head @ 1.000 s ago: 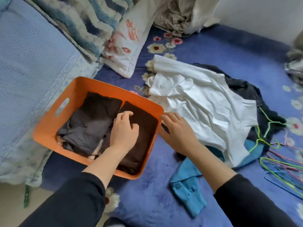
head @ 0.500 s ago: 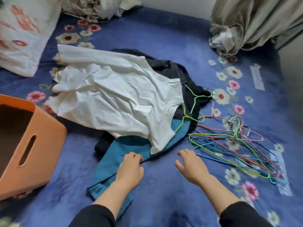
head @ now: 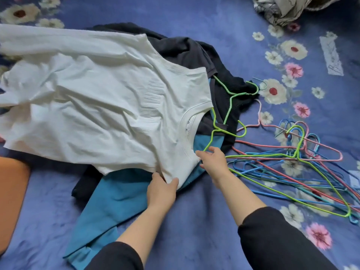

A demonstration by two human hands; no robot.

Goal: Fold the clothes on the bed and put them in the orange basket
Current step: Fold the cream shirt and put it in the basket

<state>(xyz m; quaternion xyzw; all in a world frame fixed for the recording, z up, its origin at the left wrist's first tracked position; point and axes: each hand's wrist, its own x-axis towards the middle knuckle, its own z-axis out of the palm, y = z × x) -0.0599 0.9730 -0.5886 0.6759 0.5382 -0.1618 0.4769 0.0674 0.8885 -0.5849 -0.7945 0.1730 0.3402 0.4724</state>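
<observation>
- Your left hand [head: 161, 190] is at the near corner of the white shirt [head: 101, 106]; the corner of the cloth sits between thumb and forefinger, and the hand pinches it there.
- Your right hand [head: 213, 162] is just to the right of it, at the shoulder edge by the neckline; its fingers are stretched out and spread, the tips touching the white cloth - no closed grip shows.
- The two hands are near each other but not touching; both forearms come out of black sleeves [head: 282, 236] at the bottom of the view.
- The white shirt lies spread and wrinkled across the bed [head: 194, 221], on top of the pile, neckline toward the right.
- Under it lies a dark garment [head: 187, 53], showing above and to the right of the shirt; a teal garment [head: 120, 195] shows beneath the near edge and runs down toward you, passing under your left forearm.
- A green hanger [head: 229, 106] rests on the dark garment just beside the shirt's neckline; its lower wire ends close to your right hand's thumb.
- A tangle of hangers [head: 292, 168] - pink, blue and green - lies on the bed to the right of your right arm.
- The orange basket [head: 11, 197] shows only as a side at the left edge, well apart from both hands; what it holds is out of view.
- A crumpled pale cloth [head: 288, 10] sits at the top right corner.
</observation>
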